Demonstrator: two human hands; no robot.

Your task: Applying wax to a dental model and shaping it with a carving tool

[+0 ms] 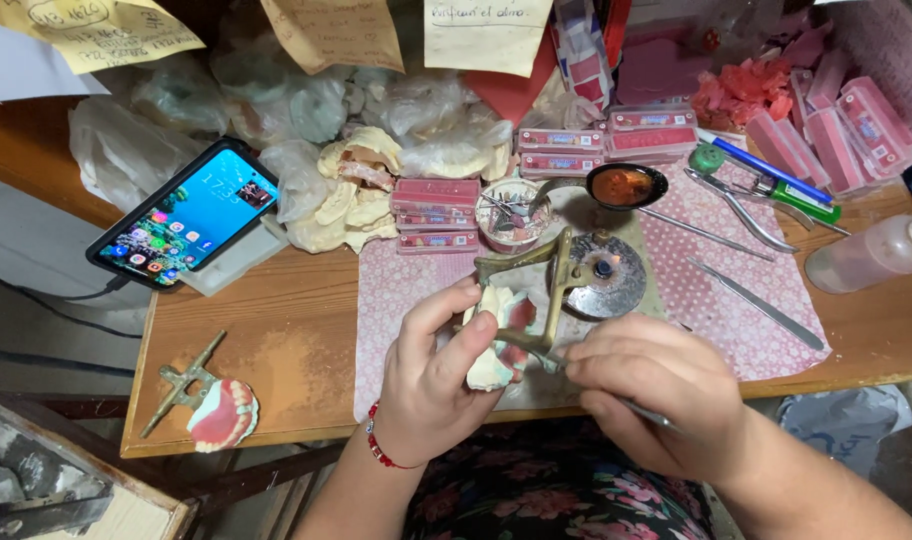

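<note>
Holding the teeth model (pixel 496 345) tight in my left hand (pixel 438 375), I pinch the thin tool (pixel 641 412) with my right hand (pixel 656 390); small, slow touches seem best.

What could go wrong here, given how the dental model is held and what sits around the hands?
The left hand holds the dental model on its brass articulator past the table edge; a slip might drop it. The right hand works a thin metal tool close to the left fingers, which could get nicked.
</note>
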